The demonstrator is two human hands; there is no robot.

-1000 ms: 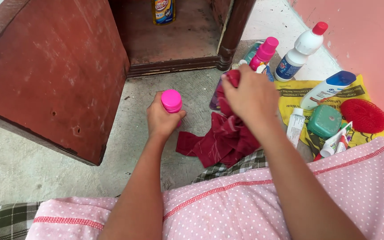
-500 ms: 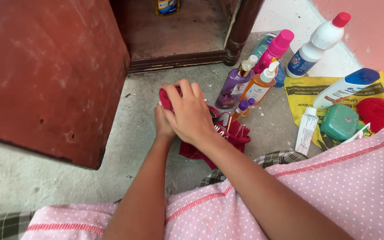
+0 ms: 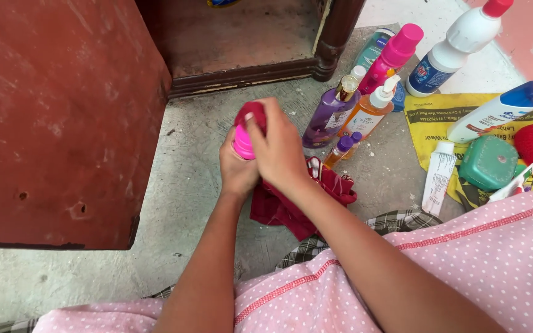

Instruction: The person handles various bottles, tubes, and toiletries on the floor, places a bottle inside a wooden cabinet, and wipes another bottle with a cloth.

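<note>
Red-brown wood of the open cabinet door (image 3: 63, 117) fills the space left of my grip. My left hand (image 3: 237, 169) is closed round the pink-capped bottle (image 3: 240, 142), upright over the concrete. My right hand (image 3: 279, 151), out by the toiletries a second ago, now presses the dark red cloth (image 3: 297, 200) onto the cap; wiping has probably begun, though the contact is hidden.
</note>
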